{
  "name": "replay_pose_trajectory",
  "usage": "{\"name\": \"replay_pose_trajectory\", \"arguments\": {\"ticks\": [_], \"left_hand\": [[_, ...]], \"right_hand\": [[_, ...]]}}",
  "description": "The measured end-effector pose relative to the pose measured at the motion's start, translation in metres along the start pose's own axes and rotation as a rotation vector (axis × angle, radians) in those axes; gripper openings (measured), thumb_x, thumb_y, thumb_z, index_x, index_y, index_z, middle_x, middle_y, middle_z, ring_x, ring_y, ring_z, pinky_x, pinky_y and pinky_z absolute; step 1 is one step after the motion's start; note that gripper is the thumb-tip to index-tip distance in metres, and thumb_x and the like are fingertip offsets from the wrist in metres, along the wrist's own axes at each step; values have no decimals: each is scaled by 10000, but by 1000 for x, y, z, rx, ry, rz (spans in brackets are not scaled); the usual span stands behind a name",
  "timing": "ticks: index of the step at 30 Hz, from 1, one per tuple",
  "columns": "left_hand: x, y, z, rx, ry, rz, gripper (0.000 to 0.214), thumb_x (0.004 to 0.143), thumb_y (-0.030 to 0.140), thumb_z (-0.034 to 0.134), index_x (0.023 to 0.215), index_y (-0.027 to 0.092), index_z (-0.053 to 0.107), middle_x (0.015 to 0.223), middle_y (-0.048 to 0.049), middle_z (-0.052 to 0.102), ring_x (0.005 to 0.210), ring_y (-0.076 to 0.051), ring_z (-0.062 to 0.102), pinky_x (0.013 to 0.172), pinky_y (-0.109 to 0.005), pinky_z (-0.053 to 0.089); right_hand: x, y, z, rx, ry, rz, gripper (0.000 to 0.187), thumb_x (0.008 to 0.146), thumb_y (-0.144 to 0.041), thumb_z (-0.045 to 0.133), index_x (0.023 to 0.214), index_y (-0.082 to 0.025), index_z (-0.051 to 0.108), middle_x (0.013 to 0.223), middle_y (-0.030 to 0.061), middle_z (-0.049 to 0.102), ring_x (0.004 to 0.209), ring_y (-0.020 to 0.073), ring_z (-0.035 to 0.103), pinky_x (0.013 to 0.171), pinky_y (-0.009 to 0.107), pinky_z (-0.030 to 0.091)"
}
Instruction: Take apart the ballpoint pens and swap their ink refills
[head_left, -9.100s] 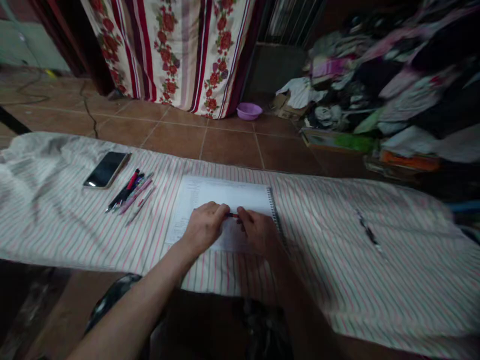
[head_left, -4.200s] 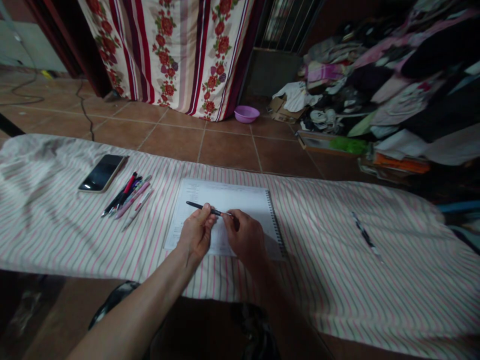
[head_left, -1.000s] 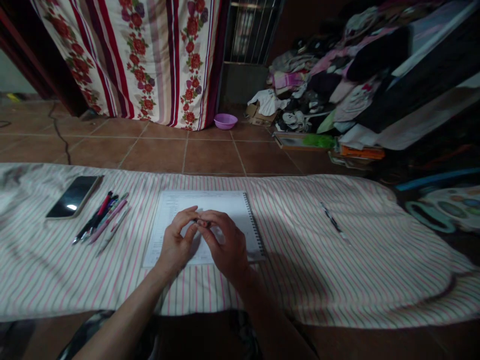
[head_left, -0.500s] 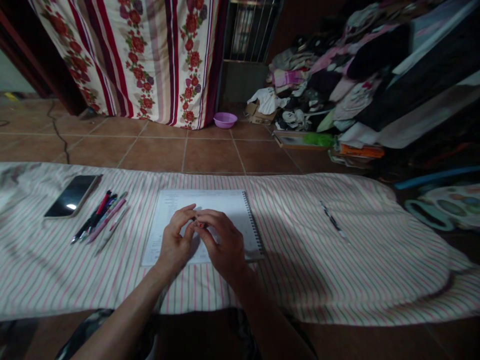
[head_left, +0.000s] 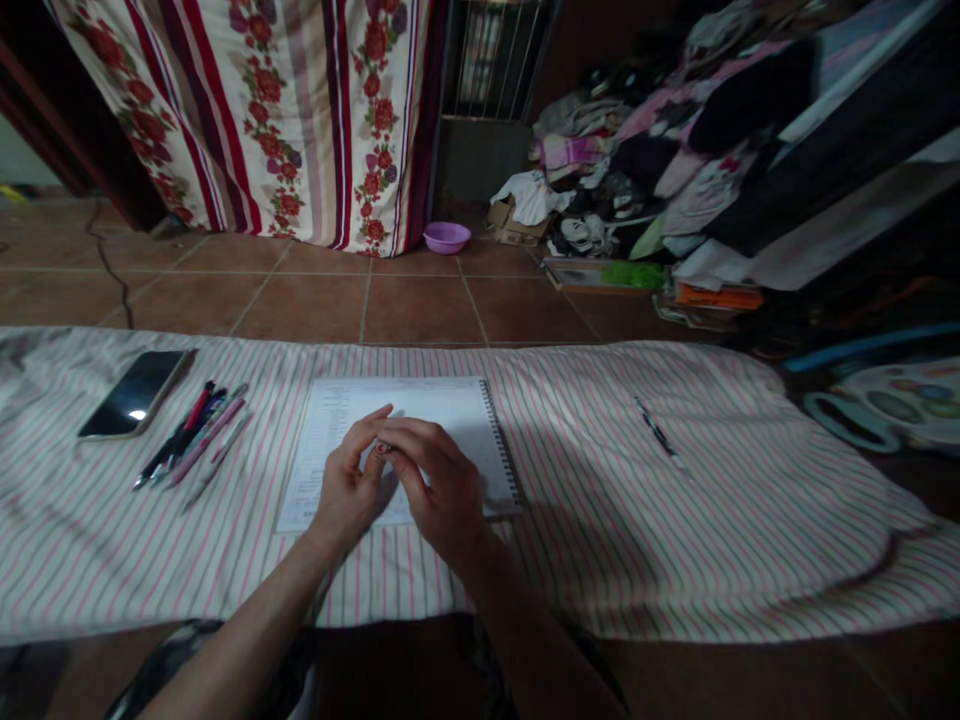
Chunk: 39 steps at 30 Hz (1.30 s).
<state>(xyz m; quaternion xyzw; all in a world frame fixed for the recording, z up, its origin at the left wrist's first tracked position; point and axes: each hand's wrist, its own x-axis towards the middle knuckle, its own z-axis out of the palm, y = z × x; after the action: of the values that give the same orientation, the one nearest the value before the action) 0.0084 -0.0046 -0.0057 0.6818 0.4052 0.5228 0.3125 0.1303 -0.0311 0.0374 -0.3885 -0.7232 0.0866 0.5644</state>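
My left hand (head_left: 349, 478) and my right hand (head_left: 436, 486) meet fingertip to fingertip above a spiral notebook (head_left: 450, 400). Between them shows the end of a small dark object with a reddish tip (head_left: 383, 448); its kind is too small to tell. The fingers of my right hand are closed about it. My left thumb and fingers press against it from the other side, with one fingertip pointing forward. Printed or written lines run along the page's left side, and the spiral binding is on the right. My hands cover the lower middle of the page.
Left of the notebook lie several pens (head_left: 191, 435) in a bunch and a phone (head_left: 136, 394). A black-and-white pen (head_left: 661, 432) lies to the right. All rest on a striped cloth (head_left: 585, 560). Beyond, a purple basin (head_left: 447, 237) and piled clothes (head_left: 637, 150) are on the tiled floor.
The small object has turned slightly between my fingertips, and my right fingers have closed further over it. The whole view has shifted a little; the other things lie as before.
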Motion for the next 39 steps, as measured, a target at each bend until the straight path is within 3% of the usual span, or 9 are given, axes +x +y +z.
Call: {"name": "replay_pose_trajectory", "arguments": {"ticks": [9,18,25,32,39], "left_hand": [[0,-1,0,-9,-5,27,255,867,278,447,1061,182,582,1193,-120,575,1125,-232,523,956,-421,423],[1,8,-1,158,21,57,221,853,241,438,1013,182,579,1099,-97,618,1044,-208,561,899,-394,454],[0,9,-2,370,12,197,193,858,215,465,1014,183,574,886,-46,644,834,-159,594,750,-293,483],[-2,3,-3,563,-49,225,243,876,189,433,1077,133,559,806,-67,597,743,-168,559,680,-292,473],[-1,5,-2,670,-94,227,253,894,246,412,1080,151,555,791,-64,600,727,-174,546,656,-294,459]], "right_hand": [[-1,-1,0,-22,-7,-7,236,843,-74,469,992,-200,602,990,47,648,973,139,599,881,272,504],[-1,-2,0,-20,6,30,259,833,-66,462,1001,-215,591,958,42,655,935,139,604,851,293,512],[2,2,-3,66,142,290,153,839,-167,483,934,-185,602,890,48,655,826,138,623,718,271,535],[1,18,-5,104,135,671,224,810,-367,536,859,-171,633,745,35,681,640,133,622,509,214,490],[-1,26,-2,144,104,700,248,811,-397,518,805,-176,632,672,20,679,529,118,591,490,216,478]]}}
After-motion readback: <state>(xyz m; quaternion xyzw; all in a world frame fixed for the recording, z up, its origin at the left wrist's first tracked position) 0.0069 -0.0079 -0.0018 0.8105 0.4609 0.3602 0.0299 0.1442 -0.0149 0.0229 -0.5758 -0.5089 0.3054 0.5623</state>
